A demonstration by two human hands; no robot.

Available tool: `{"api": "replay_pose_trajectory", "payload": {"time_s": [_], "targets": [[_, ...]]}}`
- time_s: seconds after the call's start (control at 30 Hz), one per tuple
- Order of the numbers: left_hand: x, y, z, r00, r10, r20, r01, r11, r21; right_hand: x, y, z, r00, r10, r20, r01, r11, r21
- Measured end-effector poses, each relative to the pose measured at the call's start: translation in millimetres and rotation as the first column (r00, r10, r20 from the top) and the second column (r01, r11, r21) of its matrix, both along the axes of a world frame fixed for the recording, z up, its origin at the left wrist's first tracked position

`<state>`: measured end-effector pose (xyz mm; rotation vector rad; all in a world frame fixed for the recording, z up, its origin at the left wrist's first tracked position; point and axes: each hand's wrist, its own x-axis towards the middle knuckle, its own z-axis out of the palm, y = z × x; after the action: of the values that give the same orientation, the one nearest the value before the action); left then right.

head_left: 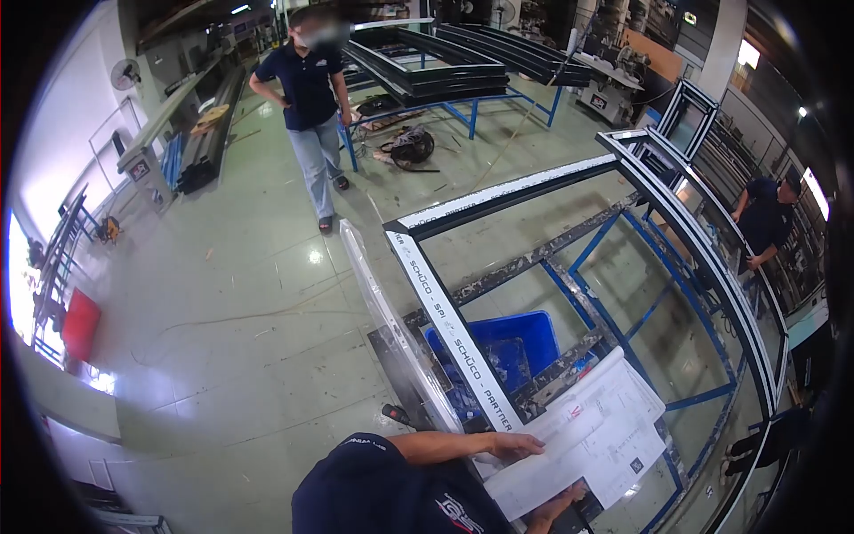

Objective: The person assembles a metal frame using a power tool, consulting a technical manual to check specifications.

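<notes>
Large white drawing sheets (587, 427), printed with fine lines and a square code, spread over the near corner of a frame with one edge curled. At the upper left edge of the paper, my left hand (516, 446) is closed on the sheets. My right hand (558, 509) grips their lower edge, its fingers partly hidden by the paper. Beneath lies a dark window or door frame (463, 343) covered in white protective film with lettering. A long pale profile (391, 320) runs beside the frame's left side.
A blue metal stand (614, 311) supports the frame, with a blue crate (534, 338) below. One person (311, 98) stands ahead on the left; another person (769, 218) is at the right beyond the frame. Dark profiles (427, 80) lie stacked on a rack behind.
</notes>
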<state>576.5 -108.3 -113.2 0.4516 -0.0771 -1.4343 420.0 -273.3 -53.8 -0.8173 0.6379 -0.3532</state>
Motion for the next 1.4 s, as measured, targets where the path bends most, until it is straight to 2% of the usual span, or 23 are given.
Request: {"api": "replay_pose_trajectory", "payload": {"time_s": [0.1, 0.2, 0.3, 0.33, 0.4, 0.43, 0.53, 0.57, 0.67, 0.7, 0.73, 0.77, 0.8, 0.83, 0.87, 0.9, 0.93, 0.97, 1.03, 1.07, 1.13, 1.23, 1.4], "targets": [[0.1, -2.7, -6.3, 1.000, -0.006, 0.012, 0.007, 0.999, -0.049, 2.3, 2.7, 3.7, 0.981, 0.008, -0.192, -0.075, 0.935, -0.346], [1.7, 1.6, 11.4, 0.999, -0.038, 0.026, 0.042, 0.984, -0.175, -0.7, -5.9, -12.3, 0.985, 0.043, -0.167, -0.101, 0.927, -0.361], [-0.2, 2.4, 17.8, 1.000, 0.000, -0.026, -0.004, 0.992, -0.128, -2.6, -13.5, -27.8, 0.988, 0.056, -0.145, -0.110, 0.913, -0.393], [0.6, 9.6, 38.5, 1.000, 0.007, 0.018, -0.003, 0.980, -0.199, 3.1, -12.2, -30.5, 0.994, -0.009, -0.110, -0.044, 0.885, -0.464], [5.2, 3.3, 13.3, 0.995, -0.003, 0.096, 0.023, 0.979, -0.203, 2.4, 4.9, -21.4, 0.992, -0.126, -0.025, 0.087, 0.804, -0.588], [3.8, 8.3, 27.9, 0.996, 0.014, 0.084, 0.004, 0.979, -0.206, 5.5, 30.0, 51.9, 0.929, -0.033, -0.368, -0.251, 0.675, -0.694], [1.4, 11.2, 42.6, 0.998, 0.024, 0.065, -0.010, 0.981, -0.194, 10.3, 50.5, 68.3, 0.937, -0.162, -0.309, -0.190, 0.506, -0.841], [1.8, 13.7, 44.9, 0.998, 0.040, 0.039, -0.032, 0.980, -0.198, 8.6, 50.6, 61.1, 0.906, -0.281, -0.317, -0.263, 0.213, -0.941], [4.1, 15.5, 51.4, 0.996, 0.074, -0.051, -0.083, 0.974, -0.211, -15.4, -8.6, -0.7, 0.833, 0.095, -0.545, -0.545, 0.310, -0.779], [8.3, 16.1, 46.1, 0.991, 0.129, -0.031, -0.132, 0.981, -0.142, -8.3, -10.0, -7.6, 0.891, 0.067, -0.448, -0.432, 0.422, -0.797], [12.3, 17.3, 42.9, 0.986, 0.164, -0.030, -0.167, 0.975, -0.146, -4.2, -9.2, -15.2, 0.935, 0.019, -0.355, -0.311, 0.527, -0.791], [15.2, 20.7, 32.1, 0.958, 0.278, 0.067, -0.284, 0.954, 0.101, -6.7, -8.9, -21.8, 0.960, -0.054, -0.275, -0.183, 0.621, -0.762], [13.8, 20.3, 27.5, 0.939, 0.322, 0.120, -0.338, 0.928, 0.159, -12.1, -16.8, -27.8, 0.949, -0.064, -0.310, -0.222, 0.563, -0.796], [15.1, 25.8, 25.5, 0.919, 0.356, 0.166, -0.386, 0.898, 0.210, -7.5, -4.1, -5.4, 0.923, -0.085, -0.374, -0.226, 0.668, -0.709], [18.8, 32.7, 29.4, 0.900, 0.389, 0.195, -0.427, 0.874, 0.231, 1.2, 7.9, 16.7, 0.928, -0.090, -0.361, -0.205, 0.686, -0.698], [16.7, 38.0, 26.0, 0.886, 0.410, 0.216, -0.456, 0.853, 0.254, -2.9, 17.4, 36.7, 0.940, -0.044, -0.339, -0.173, 0.793, -0.584], [14.2, 40.7, 26.5, 0.877, 0.427, 0.222, -0.476, 0.836, 0.272, -3.4, 7.5, 27.3, 0.933, -0.049, -0.357, -0.184, 0.787, -0.589], [16.9, 45.4, 28.0, 0.868, 0.439, 0.232, -0.493, 0.820, 0.290, 0.3, 6.4, 42.5, 0.913, -0.021, -0.407, -0.243, 0.774, -0.585], [23.9, 54.7, 31.6, 0.849, 0.467, 0.246, -0.525, 0.795, 0.303, -5.8, -5.7, 18.5, 0.940, -0.021, -0.341, -0.201, 0.772, -0.603], [26.2, 56.9, 31.2, 0.848, 0.469, 0.247, -0.527, 0.793, 0.305, -9.0, -12.4, 6.4, 0.955, 0.015, -0.298, -0.183, 0.818, -0.545], [26.9, 60.5, 33.3, 0.845, 0.472, 0.252, -0.532, 0.788, 0.309, -6.5, -7.8, 18.0, 0.967, 0.038, -0.251, -0.143, 0.897, -0.417], [29.5, 64.4, 37.7, 0.838, 0.473, 0.273, -0.541, 0.784, 0.304, -5.9, -1.1, 22.5, 0.999, 0.017, -0.050, -0.025, 0.988, -0.154], [32.1, 71.5, 42.8, 0.840, 0.457, 0.292, -0.533, 0.792, 0.298, -13.1, -1.8, 21.1, 1.000, -0.002, 0.017, 0.004, 0.996, -0.085]]}}
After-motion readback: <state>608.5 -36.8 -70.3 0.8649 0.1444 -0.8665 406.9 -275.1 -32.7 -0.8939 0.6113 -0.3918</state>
